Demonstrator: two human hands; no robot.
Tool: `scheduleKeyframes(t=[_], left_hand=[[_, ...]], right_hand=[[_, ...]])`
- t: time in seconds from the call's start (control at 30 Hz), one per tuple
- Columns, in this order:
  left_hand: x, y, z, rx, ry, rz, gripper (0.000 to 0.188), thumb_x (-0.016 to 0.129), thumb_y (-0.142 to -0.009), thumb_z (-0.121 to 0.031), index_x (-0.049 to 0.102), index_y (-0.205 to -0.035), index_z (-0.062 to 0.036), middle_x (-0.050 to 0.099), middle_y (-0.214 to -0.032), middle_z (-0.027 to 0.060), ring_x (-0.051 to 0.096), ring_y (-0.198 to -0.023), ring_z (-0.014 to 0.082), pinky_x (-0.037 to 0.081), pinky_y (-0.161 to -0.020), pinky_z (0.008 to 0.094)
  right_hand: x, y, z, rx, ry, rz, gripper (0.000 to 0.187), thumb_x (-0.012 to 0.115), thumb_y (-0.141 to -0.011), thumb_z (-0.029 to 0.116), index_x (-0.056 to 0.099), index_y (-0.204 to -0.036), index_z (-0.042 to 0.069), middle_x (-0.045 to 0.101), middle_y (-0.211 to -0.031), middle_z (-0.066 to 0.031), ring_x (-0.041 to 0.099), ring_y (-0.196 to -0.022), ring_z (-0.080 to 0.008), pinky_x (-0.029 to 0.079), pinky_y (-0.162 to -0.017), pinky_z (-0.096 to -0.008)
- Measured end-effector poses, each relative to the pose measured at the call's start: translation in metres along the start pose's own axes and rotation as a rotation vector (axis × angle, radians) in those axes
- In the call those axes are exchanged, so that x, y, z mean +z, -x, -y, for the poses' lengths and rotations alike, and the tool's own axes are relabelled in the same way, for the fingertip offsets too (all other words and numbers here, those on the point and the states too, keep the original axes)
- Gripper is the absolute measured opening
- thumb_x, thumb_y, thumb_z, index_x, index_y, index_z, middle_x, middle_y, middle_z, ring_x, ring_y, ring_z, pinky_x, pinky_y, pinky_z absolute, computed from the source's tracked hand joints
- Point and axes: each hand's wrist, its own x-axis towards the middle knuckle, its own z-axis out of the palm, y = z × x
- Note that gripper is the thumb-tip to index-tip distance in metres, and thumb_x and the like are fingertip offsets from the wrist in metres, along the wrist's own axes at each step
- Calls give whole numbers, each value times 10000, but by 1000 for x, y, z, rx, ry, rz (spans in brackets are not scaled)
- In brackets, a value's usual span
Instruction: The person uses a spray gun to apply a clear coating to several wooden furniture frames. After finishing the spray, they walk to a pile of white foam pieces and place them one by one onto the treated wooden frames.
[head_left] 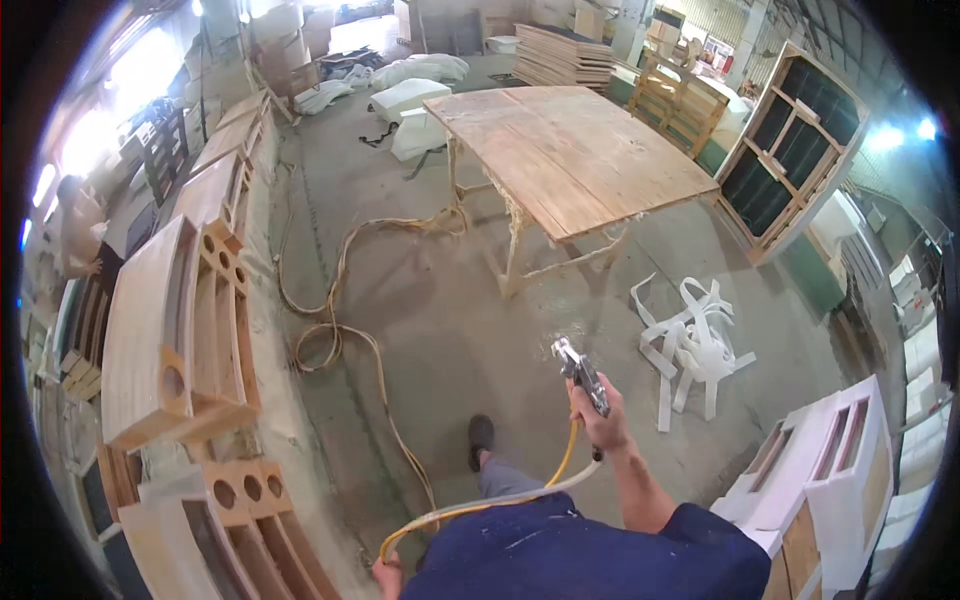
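The metal spray gun (585,378) is up in the air, on the near side of the wooden table (585,150) and well apart from it, its nozzle end directed toward the table. The right hand (603,422) has its fingers wrapped around the gun's handle; palm and back of hand cover most of the grip, so whether a finger presses the trigger cannot be told. A yellow hose (573,450) and a thicker pale hose (520,496) run from below the gun toward the left hand (388,574), further from the table at the lower edge. That hand touches the hoses at their bend, but it is small and partly cut off; how tightly its fingers close cannot be made out.

Between the person and the table shows one dark shoe (481,440); the other foot is out of sight. A tangle of white strips (692,340) lies on the floor near the table's right near corner. Floor hose (340,270) loops left of the table, reaching its left legs. Further left stand wooden frames (150,330) with round holes, the nearest cut off below. Right of the table leans a dark-backed panel (790,150); nearer the person, white-covered frames (835,470) are cropped. Beyond the table sits a stack of boards (562,57).
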Motion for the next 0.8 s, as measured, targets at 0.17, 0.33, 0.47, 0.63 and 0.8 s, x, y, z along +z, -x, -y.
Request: scheduleKeyframes(t=[0.17, 0.33, 0.47, 0.63, 0.8], left_hand=[[22, -57, -135, -53, 94, -3, 186, 702, -786, -127, 670, -883, 28, 644, -700, 103, 601, -667, 179, 476, -629, 343], [31, -118, -227, 44, 128, -80, 160, 703, -770, -85, 664, -873, 30, 625, -695, 97, 566, -641, 174, 468, -617, 340], [56, -158, -304, 81, 218, -77, 143, 700, -750, -62, 654, -850, 30, 620, -686, 101, 557, -627, 175, 461, -611, 348], [99, -265, -379, 247, 140, -1, 179, 714, -712, -87, 639, -827, 28, 613, -670, 155, 562, -598, 224, 461, -615, 371], [79, -358, -570, 253, 133, 137, 128, 684, -708, -61, 612, -749, 37, 593, -628, 161, 573, -586, 198, 450, -576, 366]], right_hand=[[24, -164, 1, -57, 84, -43, 279, 630, -906, 196, 556, -1121, 33, 558, -761, 18, 540, -645, -62, 462, -567, -237], [57, -315, 35, -74, 122, -32, 207, 619, -919, 214, 572, -1031, 47, 550, -740, 27, 531, -582, -58, 461, -534, -223], [86, -413, 57, -139, 202, 13, 194, 616, -920, 210, 574, -995, 37, 554, -735, 21, 534, -567, -55, 464, -520, -218], [119, -534, 66, -253, 452, -80, 323, 627, -902, 273, 563, -1123, 46, 532, -658, 3, 516, -578, -78, 432, -542, -279], [138, -657, 83, -124, 539, -273, 199, 627, -904, 228, 588, -998, 57, 535, -659, 20, 480, -514, -63, 425, -486, -254]])
